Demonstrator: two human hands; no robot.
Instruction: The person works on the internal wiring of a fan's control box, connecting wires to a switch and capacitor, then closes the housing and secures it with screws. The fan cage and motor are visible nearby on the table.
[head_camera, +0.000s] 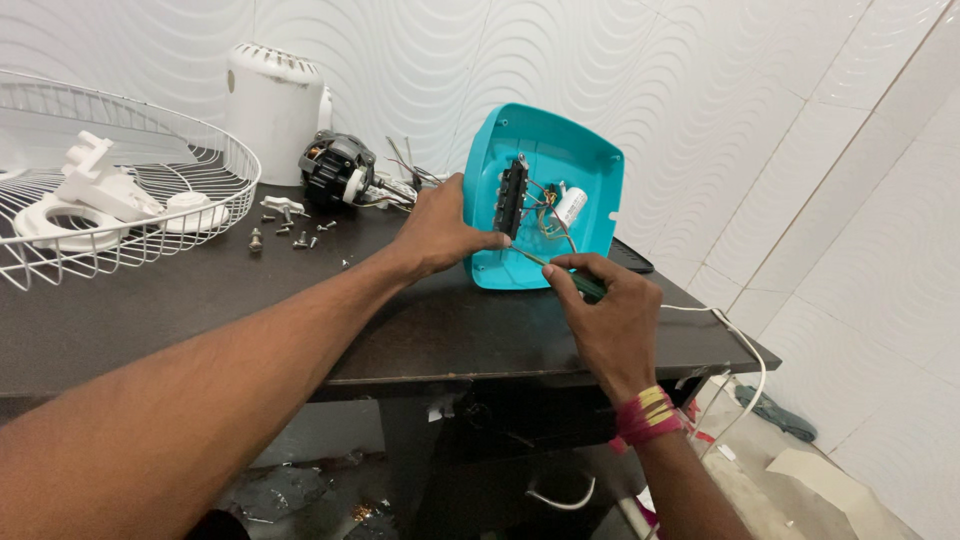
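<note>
Teal housing, a squarish plastic shell with its hollow side turned toward the camera, is stood on edge near the middle of the dark table, tilted slightly back toward the tiled wall. It is gripped at its left rim by the left hand: the fingers are curled together over the edge, with the thumb laid across the inner face just beside the black switch block. The right hand is closed around a green-handled screwdriver, the fingertips pinched together on the handle (the thumb sits on top), and the thin shaft is pointed up and left toward the lower inside of the shell, close to the left thumb; whether the tip touches plastic cannot be told. Inside the shell, a small white cylinder is seen among thin wires. A red and yellow thread band is worn on the right wrist.

Farther out, a black motor is set behind the left hand, with a white domed cover standing beyond it. Loose screws are scattered on the table, well apart from the hands. At the far left a white wire guard holds white plastic parts. A white cable hangs off the table's right corner.
</note>
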